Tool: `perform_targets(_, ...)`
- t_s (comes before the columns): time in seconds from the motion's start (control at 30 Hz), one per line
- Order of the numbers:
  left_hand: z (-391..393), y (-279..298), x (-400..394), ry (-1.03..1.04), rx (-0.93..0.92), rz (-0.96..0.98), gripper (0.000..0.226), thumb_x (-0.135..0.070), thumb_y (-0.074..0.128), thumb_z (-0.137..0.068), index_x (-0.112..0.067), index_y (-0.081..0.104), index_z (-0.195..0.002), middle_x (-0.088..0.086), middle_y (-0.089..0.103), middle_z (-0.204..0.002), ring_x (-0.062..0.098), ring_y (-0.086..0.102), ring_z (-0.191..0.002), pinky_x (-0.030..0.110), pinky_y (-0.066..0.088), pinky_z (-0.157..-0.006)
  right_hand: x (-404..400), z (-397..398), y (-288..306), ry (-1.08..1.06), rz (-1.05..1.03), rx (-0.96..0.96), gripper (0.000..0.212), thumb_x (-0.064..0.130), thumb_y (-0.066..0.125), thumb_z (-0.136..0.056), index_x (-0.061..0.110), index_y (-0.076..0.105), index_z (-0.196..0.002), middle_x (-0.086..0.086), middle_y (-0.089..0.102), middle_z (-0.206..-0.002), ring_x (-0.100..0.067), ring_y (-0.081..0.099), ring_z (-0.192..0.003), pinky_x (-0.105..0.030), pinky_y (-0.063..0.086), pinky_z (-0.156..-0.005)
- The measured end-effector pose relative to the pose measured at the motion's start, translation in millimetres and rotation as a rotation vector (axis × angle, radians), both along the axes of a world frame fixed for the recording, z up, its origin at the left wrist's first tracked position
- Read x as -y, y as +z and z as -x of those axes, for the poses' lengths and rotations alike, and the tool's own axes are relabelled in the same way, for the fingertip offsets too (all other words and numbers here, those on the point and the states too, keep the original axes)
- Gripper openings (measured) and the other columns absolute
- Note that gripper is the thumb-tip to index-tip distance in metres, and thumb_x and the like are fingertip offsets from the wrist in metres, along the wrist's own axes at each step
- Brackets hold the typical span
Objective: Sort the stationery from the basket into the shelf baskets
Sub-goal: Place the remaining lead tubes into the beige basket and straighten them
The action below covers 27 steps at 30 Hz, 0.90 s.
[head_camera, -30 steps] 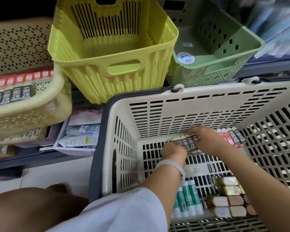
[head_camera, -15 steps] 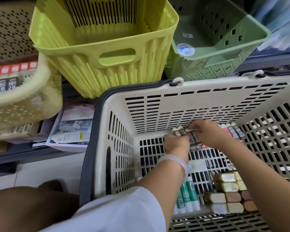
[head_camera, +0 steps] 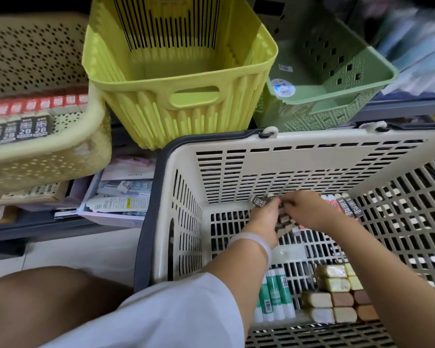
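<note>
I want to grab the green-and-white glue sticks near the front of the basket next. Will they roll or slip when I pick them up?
Probably some of both. The glue sticks look like smooth round tubes lying on their sides, so a nudged one may roll, though the slotted floor of the shopping basket should catch it. They look rigid and small, so likely light. Glossy wrappers may slide between fingers; gripping several together seems steadier.

Head camera looks steeply down, close, into the cream basket

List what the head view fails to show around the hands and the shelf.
- 2B packs: the count in the left hand is hidden by its grip and the right hand.
- Glue sticks: lower ends covered by the sleeve.
- Upper-right shelf goods: blurred.
</note>
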<state>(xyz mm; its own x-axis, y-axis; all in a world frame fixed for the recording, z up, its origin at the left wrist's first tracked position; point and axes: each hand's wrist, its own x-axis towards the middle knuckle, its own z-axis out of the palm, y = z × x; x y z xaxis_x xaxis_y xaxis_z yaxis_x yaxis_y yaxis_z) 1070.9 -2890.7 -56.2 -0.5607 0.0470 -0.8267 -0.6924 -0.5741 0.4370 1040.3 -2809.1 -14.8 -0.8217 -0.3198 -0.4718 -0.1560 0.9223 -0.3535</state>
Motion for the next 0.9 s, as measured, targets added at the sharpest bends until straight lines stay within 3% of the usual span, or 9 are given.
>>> perform_targets(0.07, -3, 9, 3, -0.067, -0.037, 0.003, 0.019, -0.019, 0.053, -0.091, -0.007, 0.060, -0.104, 0.008, 0.066, -0.084, 0.021, 0.065, -0.078, 0.033, 0.055, -0.073, -1, -3, 7, -0.035, 0.008, -0.015, 0.025, 0.010, 0.043, -0.092, 0.005, 0.067, -0.097, -0.013, 0.067, -0.094, -0.023, 0.054, -0.082, -0.026, 0.036, -0.066)
perform_targets(0.2, -13, 35, 10, -0.134, -0.107, 0.046, 0.030, -0.019, 0.053, -0.091, -0.007, 0.055, -0.118, 0.013, 0.067, -0.105, 0.026, 0.065, -0.091, 0.034, 0.054, -0.078, -6, -11, 30, -0.285, 0.250, 0.054, 0.036, 0.021, 0.044, -0.095, -0.002, 0.066, -0.080, -0.009, 0.059, -0.068, -0.022, 0.051, -0.068, -0.031, 0.041, -0.065)
perform_targets(0.3, -24, 55, 13, -0.177, -0.192, 0.110, 0.027, -0.019, 0.054, -0.091, -0.014, 0.052, -0.118, 0.013, 0.065, -0.112, 0.029, 0.063, -0.101, 0.042, 0.053, -0.086, -2, -22, 48, -0.389, 0.319, 0.003, 0.043, 0.035, 0.038, -0.097, 0.008, 0.062, -0.072, -0.007, 0.058, -0.067, -0.025, 0.055, -0.071, -0.037, 0.047, -0.076)
perform_targets(0.37, -32, 72, 18, -0.212, -0.279, 0.172, 0.024, -0.017, 0.053, -0.091, -0.022, 0.052, -0.114, 0.010, 0.065, -0.112, 0.027, 0.061, -0.103, 0.042, 0.050, -0.090, 6, -31, 58, -0.382, 0.306, -0.105, 0.037, 0.037, 0.044, -0.095, 0.013, 0.055, -0.069, -0.002, 0.055, -0.065, -0.023, 0.054, -0.071, -0.033, 0.043, -0.069)
perform_targets(0.43, -39, 86, 25, -0.230, -0.398, 0.201, 0.029, -0.012, 0.051, -0.090, -0.028, 0.050, -0.115, 0.006, 0.065, -0.107, 0.022, 0.062, -0.098, 0.033, 0.051, -0.081, 15, -38, 68, -0.437, 0.399, -0.161, 0.025, 0.035, 0.054, -0.090, 0.013, 0.051, -0.079, -0.002, 0.056, -0.070, -0.021, 0.053, -0.069, -0.031, 0.042, -0.064)
perform_targets(0.53, -52, 110, 42, -0.197, -0.510, 0.171, 0.037, -0.006, 0.047, -0.091, -0.032, 0.045, -0.116, -0.002, 0.064, -0.086, 0.013, 0.062, -0.073, 0.027, 0.050, -0.063, 34, -50, 84, -0.455, 0.579, -0.120, 0.018, 0.026, 0.055, -0.091, 0.019, 0.051, -0.107, -0.004, 0.059, -0.081, -0.019, 0.059, -0.072, -0.036, 0.050, -0.072)
perform_targets(0.7, -75, 139, 76, -0.137, -0.593, 0.005, 0.041, 0.009, 0.038, -0.083, -0.025, 0.051, -0.102, -0.006, 0.067, -0.065, 0.012, 0.062, -0.053, 0.028, 0.052, -0.059, 65, -69, 108, -0.342, 0.638, -0.184, 0.023, 0.020, 0.052, -0.093, 0.016, 0.061, -0.114, 0.000, 0.055, -0.071, -0.015, 0.055, -0.065, -0.035, 0.048, -0.069)
perform_targets(0.77, -82, 149, 88, -0.124, -0.625, -0.025, 0.041, 0.012, 0.035, -0.079, -0.022, 0.052, -0.094, 0.000, 0.065, -0.067, 0.017, 0.059, -0.055, 0.030, 0.048, -0.063, 79, -80, 116, -0.312, 0.642, -0.284, 0.025, 0.017, 0.049, -0.094, 0.013, 0.060, -0.116, 0.001, 0.058, -0.073, -0.014, 0.057, -0.067, -0.029, 0.048, -0.066)
perform_targets(0.9, -92, 168, 110, -0.055, -0.694, -0.072, 0.049, 0.015, 0.030, -0.075, -0.019, 0.051, -0.104, 0.006, 0.060, -0.073, 0.021, 0.058, -0.068, 0.032, 0.047, -0.064, 106, -97, 130, -0.263, 0.709, -0.393, 0.034, 0.020, 0.035, -0.098, 0.012, 0.054, -0.125, -0.012, 0.059, -0.119, -0.025, 0.053, -0.111, -0.038, 0.042, -0.097)
